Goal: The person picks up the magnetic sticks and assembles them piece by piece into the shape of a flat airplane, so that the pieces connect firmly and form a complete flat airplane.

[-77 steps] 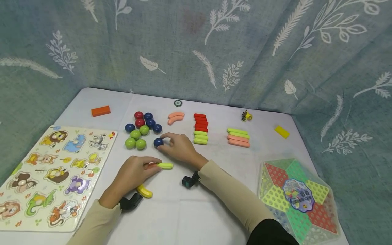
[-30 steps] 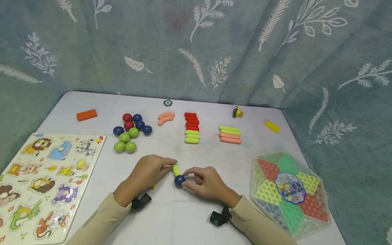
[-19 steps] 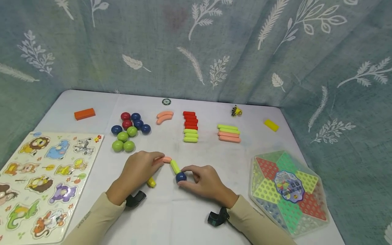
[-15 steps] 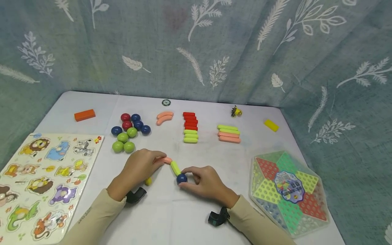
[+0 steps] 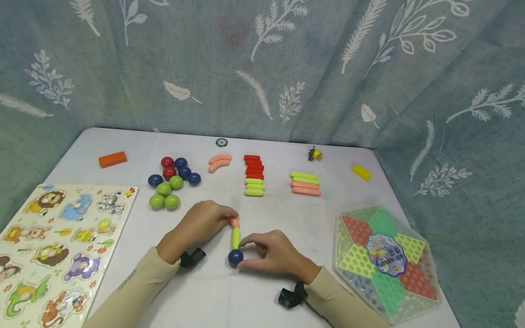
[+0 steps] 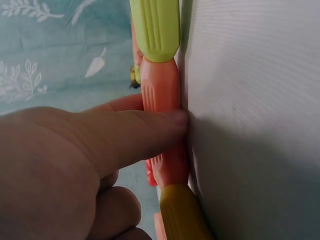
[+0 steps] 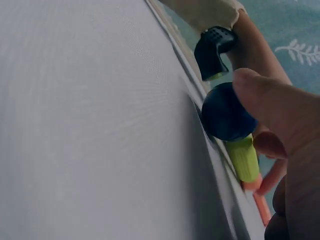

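Observation:
My left hand (image 5: pixel 203 223) pinches a salmon-pink magnetic stick (image 6: pixel 160 85) between thumb and fingers, close over the white cloth. A lime-green stick (image 5: pixel 236 238) joins one end of it, and a yellow stick (image 6: pixel 182 212) meets the other end in the left wrist view. At the lime stick's near end sits a dark blue ball (image 5: pixel 235 258). My right hand (image 5: pixel 275 253) holds this ball with thumb and index finger, the thumb lying on its side in the right wrist view. In the head view the left hand hides the yellow stick and most of the pink one.
Blue, red and green balls (image 5: pixel 172 201) cluster behind my left hand. Rows of red and lime sticks (image 5: pixel 254 187), pink curved sticks (image 5: pixel 219 165) and another stick group (image 5: pixel 305 186) lie farther back. An animal puzzle board (image 5: pixel 67 232) stands left, a clear hexagonal box (image 5: pixel 387 264) right.
The blue ball came from the cluster to the lime stick's end in my right hand. Since half a second ago, the chain has swung to point straight toward me, and my left hand has shifted right.

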A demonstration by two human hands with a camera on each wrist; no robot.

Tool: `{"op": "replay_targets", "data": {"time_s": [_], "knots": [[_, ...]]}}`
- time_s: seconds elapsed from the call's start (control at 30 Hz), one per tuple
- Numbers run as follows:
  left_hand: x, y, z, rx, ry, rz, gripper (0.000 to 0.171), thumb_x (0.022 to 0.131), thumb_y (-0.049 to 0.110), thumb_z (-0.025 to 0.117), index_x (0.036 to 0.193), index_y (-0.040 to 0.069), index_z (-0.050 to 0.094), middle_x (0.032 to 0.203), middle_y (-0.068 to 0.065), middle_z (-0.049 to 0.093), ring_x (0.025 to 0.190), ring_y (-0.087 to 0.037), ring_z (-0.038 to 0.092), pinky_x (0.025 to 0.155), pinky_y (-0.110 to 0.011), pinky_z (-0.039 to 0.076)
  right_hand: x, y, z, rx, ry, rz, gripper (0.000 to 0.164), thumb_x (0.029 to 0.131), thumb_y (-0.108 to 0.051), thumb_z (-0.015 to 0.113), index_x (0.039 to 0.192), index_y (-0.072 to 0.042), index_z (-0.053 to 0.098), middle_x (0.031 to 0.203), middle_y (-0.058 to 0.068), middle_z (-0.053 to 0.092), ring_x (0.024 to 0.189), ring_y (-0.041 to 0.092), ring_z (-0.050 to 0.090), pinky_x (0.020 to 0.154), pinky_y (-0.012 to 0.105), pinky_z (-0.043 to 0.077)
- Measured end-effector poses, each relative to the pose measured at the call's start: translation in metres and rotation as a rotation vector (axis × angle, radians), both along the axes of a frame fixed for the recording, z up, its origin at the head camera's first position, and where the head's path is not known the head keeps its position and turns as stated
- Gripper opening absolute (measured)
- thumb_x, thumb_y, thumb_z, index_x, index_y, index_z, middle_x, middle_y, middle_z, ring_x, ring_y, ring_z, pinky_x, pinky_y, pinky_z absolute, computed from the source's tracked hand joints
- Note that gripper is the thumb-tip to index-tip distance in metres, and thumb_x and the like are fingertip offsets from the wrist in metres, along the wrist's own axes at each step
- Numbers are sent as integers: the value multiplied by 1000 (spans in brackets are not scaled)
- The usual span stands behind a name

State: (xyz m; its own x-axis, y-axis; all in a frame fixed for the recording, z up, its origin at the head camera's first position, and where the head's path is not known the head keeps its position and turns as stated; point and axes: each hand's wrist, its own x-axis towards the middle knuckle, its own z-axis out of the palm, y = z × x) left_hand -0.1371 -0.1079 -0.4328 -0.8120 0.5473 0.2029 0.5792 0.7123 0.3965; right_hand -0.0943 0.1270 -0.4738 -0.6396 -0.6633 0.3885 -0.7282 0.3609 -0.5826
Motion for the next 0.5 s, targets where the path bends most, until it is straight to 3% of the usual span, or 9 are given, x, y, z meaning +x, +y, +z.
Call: {"op": "replay_targets", "data": {"time_s": [0.27, 0.5], "knots": [[-8, 10, -3, 2, 20, -37, 20, 83, 9, 70, 95, 24, 74, 86, 14, 68, 79, -7, 62, 71, -32, 49, 6, -7, 3, -17, 37, 30, 34, 77, -46, 73, 106, -30, 65, 56, -16, 34, 50, -7, 29, 48, 11, 23], [-12, 6, -8, 48, 87, 1, 23, 82, 14, 71, 102, 24, 73, 85, 11, 68, 72, -8, 61, 64, -31, 47, 3, -10, 0, -40, 50, -28, 33, 80, -42, 72, 109, -29, 66, 57, -15, 35, 52, -5, 30, 50, 12, 24]]}}
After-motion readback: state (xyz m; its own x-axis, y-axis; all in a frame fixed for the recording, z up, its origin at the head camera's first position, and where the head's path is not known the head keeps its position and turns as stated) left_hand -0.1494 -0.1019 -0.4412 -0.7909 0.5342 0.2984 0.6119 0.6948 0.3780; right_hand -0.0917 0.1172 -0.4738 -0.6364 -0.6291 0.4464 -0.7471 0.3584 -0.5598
